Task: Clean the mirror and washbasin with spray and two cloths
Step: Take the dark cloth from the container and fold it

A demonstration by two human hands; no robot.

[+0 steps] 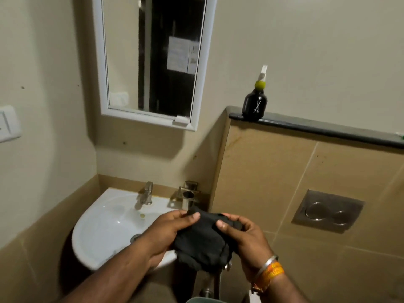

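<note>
A black cloth (203,243) hangs bunched between both my hands, just right of the white corner washbasin (105,224). My left hand (170,230) pinches its upper left edge. My right hand (244,237) grips its upper right edge. The white-framed mirror (153,60) hangs on the wall above the basin. A black spray bottle (255,103) with a green collar and white nozzle stands upright on the dark ledge (317,127), well above my hands. I see only one cloth.
A chrome tap (146,194) stands at the back of the basin, with a metal holder (188,194) to its right. On the tiled wall at the right is a flush plate (328,211). A wall switch (8,123) sits at the far left.
</note>
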